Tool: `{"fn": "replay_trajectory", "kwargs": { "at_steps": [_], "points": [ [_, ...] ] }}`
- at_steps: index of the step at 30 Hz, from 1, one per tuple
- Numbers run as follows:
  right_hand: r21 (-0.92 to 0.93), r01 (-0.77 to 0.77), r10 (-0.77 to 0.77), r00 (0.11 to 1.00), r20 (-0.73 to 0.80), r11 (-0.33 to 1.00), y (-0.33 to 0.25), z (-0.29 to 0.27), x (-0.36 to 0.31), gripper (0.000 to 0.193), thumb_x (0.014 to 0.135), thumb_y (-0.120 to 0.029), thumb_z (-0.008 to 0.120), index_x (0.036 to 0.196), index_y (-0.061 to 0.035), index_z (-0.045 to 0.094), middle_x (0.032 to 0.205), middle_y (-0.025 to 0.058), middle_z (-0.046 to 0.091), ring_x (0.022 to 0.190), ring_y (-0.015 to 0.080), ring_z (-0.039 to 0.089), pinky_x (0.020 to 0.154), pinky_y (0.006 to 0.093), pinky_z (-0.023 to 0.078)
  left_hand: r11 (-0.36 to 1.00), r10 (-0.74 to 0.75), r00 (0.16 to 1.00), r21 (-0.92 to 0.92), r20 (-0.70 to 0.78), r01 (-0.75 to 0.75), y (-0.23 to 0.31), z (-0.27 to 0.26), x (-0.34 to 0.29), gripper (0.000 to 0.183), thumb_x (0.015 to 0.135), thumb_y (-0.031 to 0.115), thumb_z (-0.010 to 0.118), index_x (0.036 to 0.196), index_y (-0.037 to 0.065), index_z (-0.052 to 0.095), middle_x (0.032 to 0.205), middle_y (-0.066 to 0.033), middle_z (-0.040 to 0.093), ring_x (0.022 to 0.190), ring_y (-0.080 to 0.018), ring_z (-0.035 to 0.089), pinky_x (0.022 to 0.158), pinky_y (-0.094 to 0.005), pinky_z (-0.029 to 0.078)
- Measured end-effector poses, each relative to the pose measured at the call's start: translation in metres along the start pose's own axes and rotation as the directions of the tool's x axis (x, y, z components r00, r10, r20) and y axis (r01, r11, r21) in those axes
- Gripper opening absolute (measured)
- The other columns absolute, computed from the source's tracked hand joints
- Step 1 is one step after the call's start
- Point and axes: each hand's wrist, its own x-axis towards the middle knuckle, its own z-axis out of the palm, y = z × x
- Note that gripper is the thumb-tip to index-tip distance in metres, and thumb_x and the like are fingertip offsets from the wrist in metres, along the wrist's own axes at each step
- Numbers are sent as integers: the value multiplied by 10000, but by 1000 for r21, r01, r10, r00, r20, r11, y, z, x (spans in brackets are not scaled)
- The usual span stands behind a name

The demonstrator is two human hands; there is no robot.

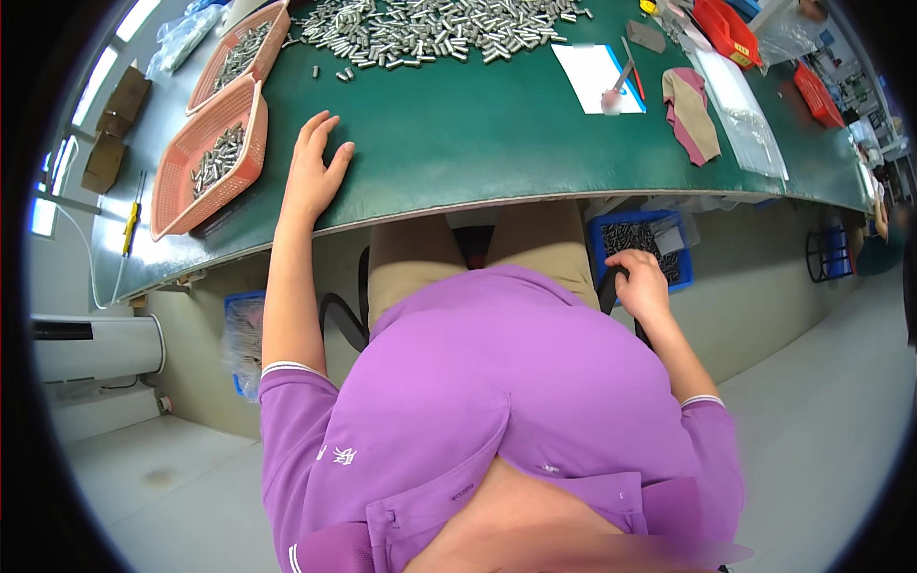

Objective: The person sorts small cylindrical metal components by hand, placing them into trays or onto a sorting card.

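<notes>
My left hand point(313, 177) rests on the green tabletop point(430, 143) near its front edge, fingers stretched out and thumb apart, with nothing in it. Left of it stands a pink plastic basket point(258, 143) with small silvery metal cylinders point(220, 160) inside. Below the table's edge, at my right side, my right hand point(642, 284) is curled over the dark chair armrest point(607, 289). Beyond my left hand, a large heap of similar metal cylinders point(430, 29) spreads over the far part of the table, with a few loose ones nearer.
A second pink basket point(198, 91) of cylinders stands behind the first. A yellow-handled screwdriver point(131, 227) lies far left. At right are a white sheet point(583, 81), a cloth glove point(690, 115) and a red bin point(724, 33). A blue crate point(597, 239) of dark parts sits below the table.
</notes>
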Motion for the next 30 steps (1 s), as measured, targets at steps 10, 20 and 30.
{"fn": "replay_trajectory", "kwargs": {
  "at_steps": [10, 20, 30],
  "points": [
    [-59, 10, -9, 1000, 18, 998, 6, -7, -19, 242, 739, -36, 575, 948, -97, 681, 1017, 88, 649, 1054, 304, 564, 895, 392, 478, 999, -30, 999, 32, -16, 30, 5, -1, -4, 431, 871, 191, 630, 1256, 31, 522, 1380, -151, 446, 1281, -329, 422, 1058, -405, 361],
    [517, 517, -702, 661, 265, 682, -141, -77, 154, 317, 842, -124, 615, 1156, -74, 617, 1118, 116, 625, 1012, 271, 611, 890, 368, 488, 985, 161, 985, -81, 69, -155, 33, 25, 66, 501, 794, 45, 642, 1277, 64, 509, 1299, -147, 519, 1221, -328, 478, 1029, -392, 398],
    [15, 644, -623, 746, -233, 765, -193, 9, 291, 228, 786, -97, 657, 1012, -76, 682, 988, 80, 622, 985, 280, 586, 878, 381, 476, 949, 114, 986, -307, 119, -73, 41, 78, 111, 634, 785, -33, 612, 1374, 57, 398, 1141, -131, 594, 1087, -291, 548, 962, -376, 438]
  ]
}}
